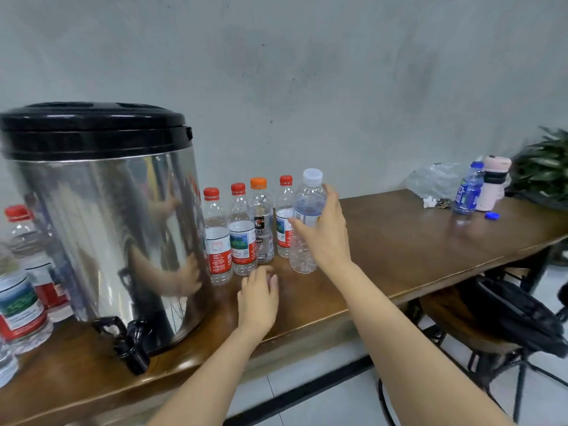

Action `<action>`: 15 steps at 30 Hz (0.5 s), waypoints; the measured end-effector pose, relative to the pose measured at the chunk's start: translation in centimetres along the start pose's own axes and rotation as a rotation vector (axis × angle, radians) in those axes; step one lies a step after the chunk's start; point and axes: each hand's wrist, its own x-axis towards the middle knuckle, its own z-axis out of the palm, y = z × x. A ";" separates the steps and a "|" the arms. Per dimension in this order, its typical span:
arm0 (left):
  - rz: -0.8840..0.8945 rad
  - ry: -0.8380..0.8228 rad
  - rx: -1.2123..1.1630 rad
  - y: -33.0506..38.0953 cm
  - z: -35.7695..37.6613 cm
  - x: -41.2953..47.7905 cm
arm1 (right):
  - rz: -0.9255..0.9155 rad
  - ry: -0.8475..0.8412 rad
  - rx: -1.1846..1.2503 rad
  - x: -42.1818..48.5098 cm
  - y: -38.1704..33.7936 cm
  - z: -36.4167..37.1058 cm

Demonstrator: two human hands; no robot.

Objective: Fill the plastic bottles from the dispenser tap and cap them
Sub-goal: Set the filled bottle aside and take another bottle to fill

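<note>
A steel dispenser (101, 229) with a black lid stands on the wooden table (399, 241); its black tap (132, 345) juts over the front edge. My right hand (325, 232) grips a clear white-capped bottle (307, 210) standing on the table. To the bottle's left stands a row of capped bottles: three with red caps (216, 238) (241, 232) (284, 216) and one with an orange cap (261, 219). My left hand (259, 296) rests on the table in front of the row, fingers loosely curled, holding nothing.
More red-capped bottles (21, 287) stand left of the dispenser. At the far right lie a blue bottle (467, 192), a pink cup (493, 182), a loose blue cap (491, 214), a plastic bag and a plant. A stool with a black bag (516, 315) sits under the table's right part.
</note>
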 end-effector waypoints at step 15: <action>0.308 -0.063 -0.503 5.8 -21.7 -8.2 | -0.057 -0.233 0.269 -16.0 -8.8 1.9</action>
